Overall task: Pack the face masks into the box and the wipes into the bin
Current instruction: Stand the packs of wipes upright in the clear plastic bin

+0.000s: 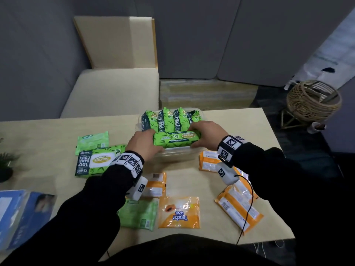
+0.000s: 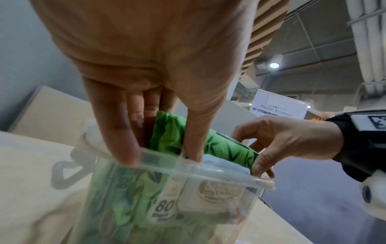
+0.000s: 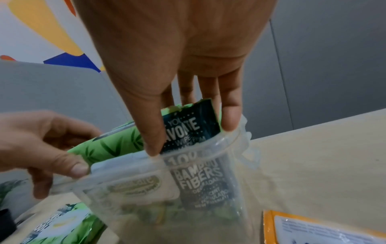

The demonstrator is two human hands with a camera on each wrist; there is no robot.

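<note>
A clear plastic bin stands mid-table with several green wipes packs upright in its far half. Across its near side lies one more green wipes pack, partly down inside the rim. My left hand pinches that pack's left end and my right hand pinches its right end. In the left wrist view the left hand has fingers behind and thumb before the pack at the bin rim. The right hand in its wrist view grips the dark printed end the same way.
Loose on the table: green wipes packs left and near, orange packs near and right. Blue boxes sit at the lower left, a small plant at the left edge.
</note>
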